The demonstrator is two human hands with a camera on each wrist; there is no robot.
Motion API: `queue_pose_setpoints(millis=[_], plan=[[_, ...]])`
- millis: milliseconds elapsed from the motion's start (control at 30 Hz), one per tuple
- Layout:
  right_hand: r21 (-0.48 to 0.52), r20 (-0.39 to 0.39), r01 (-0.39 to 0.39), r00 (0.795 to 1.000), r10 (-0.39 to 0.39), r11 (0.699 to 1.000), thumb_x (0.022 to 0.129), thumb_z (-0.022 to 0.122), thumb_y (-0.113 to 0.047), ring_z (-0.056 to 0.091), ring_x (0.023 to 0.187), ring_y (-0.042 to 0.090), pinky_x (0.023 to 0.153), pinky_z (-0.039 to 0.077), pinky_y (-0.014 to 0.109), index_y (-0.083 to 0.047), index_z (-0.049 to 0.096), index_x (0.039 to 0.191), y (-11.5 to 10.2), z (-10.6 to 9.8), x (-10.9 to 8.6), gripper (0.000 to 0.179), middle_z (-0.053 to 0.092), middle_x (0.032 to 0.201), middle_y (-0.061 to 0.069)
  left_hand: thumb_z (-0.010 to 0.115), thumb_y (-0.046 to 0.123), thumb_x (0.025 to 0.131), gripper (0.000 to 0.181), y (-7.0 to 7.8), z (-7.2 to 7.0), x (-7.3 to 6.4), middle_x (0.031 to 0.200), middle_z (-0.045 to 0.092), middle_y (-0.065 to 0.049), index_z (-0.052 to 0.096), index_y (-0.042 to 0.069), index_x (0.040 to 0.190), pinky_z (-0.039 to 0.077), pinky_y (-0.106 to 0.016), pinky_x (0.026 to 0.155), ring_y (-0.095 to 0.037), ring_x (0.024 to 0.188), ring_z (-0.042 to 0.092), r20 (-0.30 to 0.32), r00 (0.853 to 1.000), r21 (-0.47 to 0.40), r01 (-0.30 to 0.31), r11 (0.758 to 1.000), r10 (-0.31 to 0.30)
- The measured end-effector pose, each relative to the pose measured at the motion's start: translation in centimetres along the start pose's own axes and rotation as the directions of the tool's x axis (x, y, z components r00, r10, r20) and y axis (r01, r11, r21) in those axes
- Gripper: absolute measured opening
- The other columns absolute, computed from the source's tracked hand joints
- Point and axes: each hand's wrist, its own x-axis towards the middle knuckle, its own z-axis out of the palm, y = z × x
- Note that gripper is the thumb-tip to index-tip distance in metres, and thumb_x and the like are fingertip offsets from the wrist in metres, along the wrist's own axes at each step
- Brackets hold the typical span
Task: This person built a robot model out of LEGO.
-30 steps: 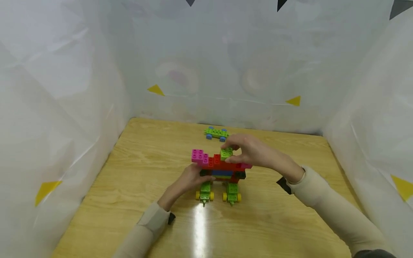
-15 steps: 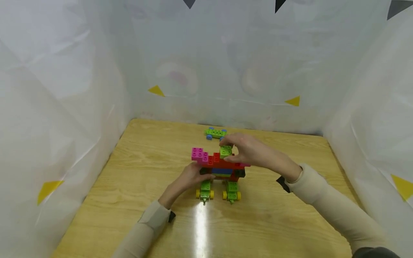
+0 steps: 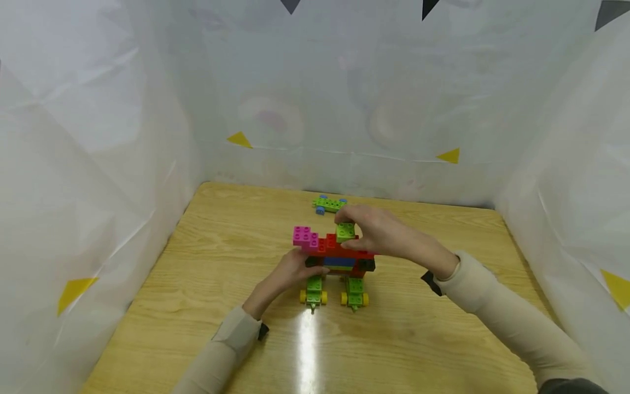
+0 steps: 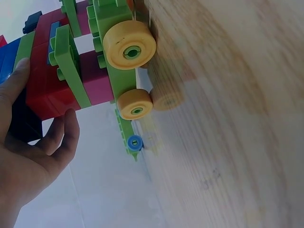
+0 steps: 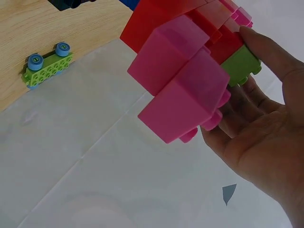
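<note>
A toy built of stacked building blocks stands on two green wheeled bases with yellow wheels. Red, blue and black blocks form its body, and pink blocks step up at its left end. My left hand grips the left side of the body, thumb in front, fingers behind, just over the wheeled base. At the top, my right hand pinches a light green block between thumb and fingers. That block sits against the red blocks in the right wrist view.
Behind the toy, near the table's back edge, is a separate green wheeled base with blue wheels, partly hidden by the right hand. White sheeting with yellow and dark triangles encloses the wooden table at the back and sides.
Both hands stay almost in place on the toy. The right hand shifts slightly left and covers more of the green base with blue wheels.
</note>
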Motion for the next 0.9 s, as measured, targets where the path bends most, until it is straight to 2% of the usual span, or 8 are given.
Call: queue_pose_setpoints(millis=[200,367,467,567,667,800,900], plan=[[0.058,0.011,0.009,1.000,-0.009,0.998,0.084,0.076,-0.026,0.061,0.099,0.015,0.082,0.052,0.035,-0.010,0.060,0.115,0.1,-0.2,-0.1,0.039,0.064,0.110,0.002,0.073,0.025,0.086,0.055,0.1,-0.1,-0.3,0.129,0.060,-0.008,0.052,0.010,0.135,0.039,-0.042,0.104,-0.024,0.120,0.055,-0.004,1.000,0.002,0.002,1.000,-0.002],[0.217,0.042,-0.046,0.998,0.038,0.975,0.094,0.063,-0.029,0.059,0.099,0.015,0.083,0.050,0.037,-0.010,0.062,0.116,0.9,-1.6,-0.2,0.029,0.064,0.109,-0.001,0.074,0.025,0.086,0.057,0.1,0.0,-0.6,0.129,0.060,-0.009,0.051,0.009,0.135,0.040,-0.043,0.103,-0.025,0.119,0.055,-0.010,1.000,-0.003,-0.004,1.000,0.004],[0.226,0.006,-0.056,0.998,0.056,0.973,0.098,0.058,-0.026,0.060,0.098,0.017,0.084,0.050,0.042,-0.008,0.064,0.116,2.5,-2.6,0.0,0.026,0.066,0.107,0.002,0.073,0.027,0.086,0.058,0.3,0.0,-0.6,0.129,0.059,-0.010,0.050,0.009,0.136,0.040,-0.044,0.103,-0.026,0.120,0.055,-0.014,1.000,0.009,-0.009,1.000,0.010],[0.169,-0.033,-0.073,0.996,0.080,0.983,0.098,0.058,-0.025,0.061,0.096,0.020,0.086,0.050,0.044,-0.007,0.065,0.115,4.9,-2.7,0.4,0.026,0.067,0.106,0.005,0.073,0.028,0.086,0.059,0.4,0.0,-0.6,0.129,0.060,-0.010,0.049,0.009,0.137,0.040,-0.044,0.102,-0.026,0.119,0.055,-0.015,1.000,0.024,-0.001,1.000,0.001],[0.125,-0.052,-0.117,0.991,0.125,0.985,0.097,0.059,-0.026,0.063,0.092,0.020,0.082,0.052,0.043,-0.008,0.067,0.112,7.9,-1.3,0.9,0.025,0.068,0.102,0.005,0.073,0.028,0.086,0.059,0.5,-0.1,-0.6,0.129,0.060,-0.010,0.049,0.009,0.136,0.042,-0.043,0.101,-0.026,0.118,0.056,-0.008,1.000,0.019,0.010,1.000,-0.010],[0.118,-0.049,-0.182,0.981,0.189,0.976,0.097,0.060,-0.025,0.064,0.090,0.019,0.080,0.053,0.040,-0.008,0.067,0.111,12.1,2.5,1.4,0.023,0.068,0.101,0.006,0.073,0.029,0.086,0.060,0.5,0.0,-0.8,0.130,0.059,-0.010,0.049,0.009,0.137,0.042,-0.043,0.101,-0.026,0.119,0.056,0.002,1.000,0.009,0.030,1.000,-0.030],[0.130,-0.040,-0.213,0.975,0.220,0.968,0.096,0.060,-0.020,0.064,0.091,0.022,0.080,0.053,0.041,-0.005,0.066,0.112,14.3,5.4,1.8,0.022,0.068,0.103,0.009,0.073,0.030,0.086,0.061,0.5,0.1,-1.1,0.131,0.058,-0.010,0.048,0.009,0.138,0.041,-0.043,0.102,-0.027,0.120,0.055,0.010,0.999,0.015,0.045,0.999,-0.045]])
